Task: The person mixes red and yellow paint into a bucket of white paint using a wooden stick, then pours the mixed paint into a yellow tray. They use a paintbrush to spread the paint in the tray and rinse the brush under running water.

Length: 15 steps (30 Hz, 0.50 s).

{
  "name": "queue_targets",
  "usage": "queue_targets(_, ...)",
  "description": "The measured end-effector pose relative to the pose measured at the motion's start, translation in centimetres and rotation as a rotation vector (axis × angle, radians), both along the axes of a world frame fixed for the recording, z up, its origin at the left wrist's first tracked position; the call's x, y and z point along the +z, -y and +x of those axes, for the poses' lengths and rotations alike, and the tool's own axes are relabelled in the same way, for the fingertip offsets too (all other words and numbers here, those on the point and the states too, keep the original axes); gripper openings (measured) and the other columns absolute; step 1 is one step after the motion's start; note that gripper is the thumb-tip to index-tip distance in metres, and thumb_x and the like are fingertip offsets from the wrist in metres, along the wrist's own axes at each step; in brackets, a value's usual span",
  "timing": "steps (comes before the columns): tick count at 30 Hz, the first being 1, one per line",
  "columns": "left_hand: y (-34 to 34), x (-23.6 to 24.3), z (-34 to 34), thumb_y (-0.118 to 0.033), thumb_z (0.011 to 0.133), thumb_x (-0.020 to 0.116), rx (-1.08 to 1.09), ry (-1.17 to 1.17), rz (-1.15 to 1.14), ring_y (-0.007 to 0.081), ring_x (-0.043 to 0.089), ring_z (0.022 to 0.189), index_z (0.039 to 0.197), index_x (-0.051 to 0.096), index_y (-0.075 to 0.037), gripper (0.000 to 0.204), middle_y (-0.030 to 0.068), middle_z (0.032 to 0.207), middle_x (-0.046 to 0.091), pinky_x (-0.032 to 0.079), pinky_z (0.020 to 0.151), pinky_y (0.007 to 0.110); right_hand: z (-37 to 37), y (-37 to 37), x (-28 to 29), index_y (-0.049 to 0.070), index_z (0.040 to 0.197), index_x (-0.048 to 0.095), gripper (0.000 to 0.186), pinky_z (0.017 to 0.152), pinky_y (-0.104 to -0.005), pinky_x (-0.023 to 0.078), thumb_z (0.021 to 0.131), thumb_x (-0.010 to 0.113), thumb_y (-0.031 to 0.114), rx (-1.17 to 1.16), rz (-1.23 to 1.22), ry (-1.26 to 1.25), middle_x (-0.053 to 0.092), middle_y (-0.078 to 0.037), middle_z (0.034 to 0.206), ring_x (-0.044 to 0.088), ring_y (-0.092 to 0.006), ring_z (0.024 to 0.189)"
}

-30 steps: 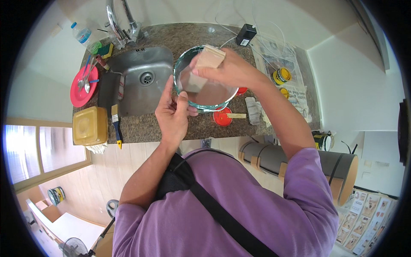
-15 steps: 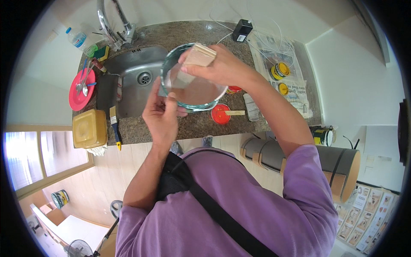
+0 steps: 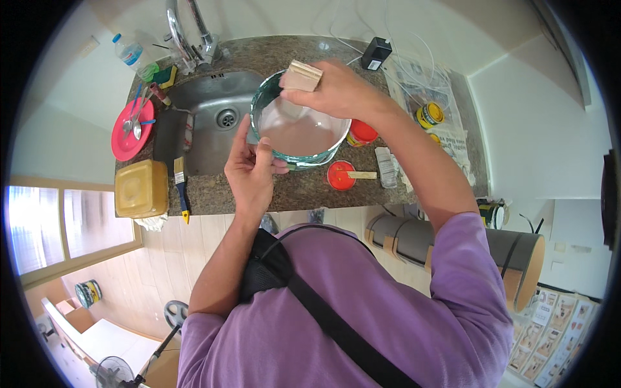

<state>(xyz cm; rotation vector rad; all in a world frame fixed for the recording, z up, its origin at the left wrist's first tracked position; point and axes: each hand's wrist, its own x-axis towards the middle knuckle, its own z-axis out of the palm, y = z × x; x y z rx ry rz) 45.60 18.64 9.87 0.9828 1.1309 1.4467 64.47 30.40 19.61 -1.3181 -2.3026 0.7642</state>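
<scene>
On our speckled brown stone counter, a red-topped round can crowds the paint-smeared green round bucket beside the smooth steel sink; a flat red disc lies nearer us. Our left hand grips the bucket's side; our right hand clasps a pale, ridge-edged wooden block above its smooth pinkish contents.
</scene>
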Motion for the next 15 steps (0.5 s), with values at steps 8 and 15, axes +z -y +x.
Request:
queue_targets(8, 0.2, 0.4, 0.0, -0.014, 0.108, 0.059, -0.03, -0.027, -0.004, 0.0129, 0.07, 0.07, 0.159, 0.041, -0.002, 0.055, 0.0078, 0.093, 0.066, 0.064, 0.06, 0.028, 0.3, 1.6, -0.5, 0.007, 0.111, 0.077, 0.042, 0.084, -0.0408, 0.057, 0.091, 0.072, 0.044, 0.157, -0.039, -0.106, 0.078, -0.016, 0.099, 0.074, -0.035, 0.093)
queue_targets(15, 0.1, 0.3, 0.3, -0.014, 0.108, 0.059, 0.0, -0.027, -0.012, 0.0126, 0.07, 0.07, 0.159, 0.043, -0.003, 0.054, 0.0065, 0.092, 0.065, 0.064, 0.06, 0.028, 1.1, 0.6, 1.3, 0.008, 0.107, 0.076, 0.046, 0.084, -0.0478, 0.057, 0.089, 0.071, 0.049, -0.07, -0.027, 0.3, 0.075, -0.024, 0.1, 0.072, -0.0423, 0.094)
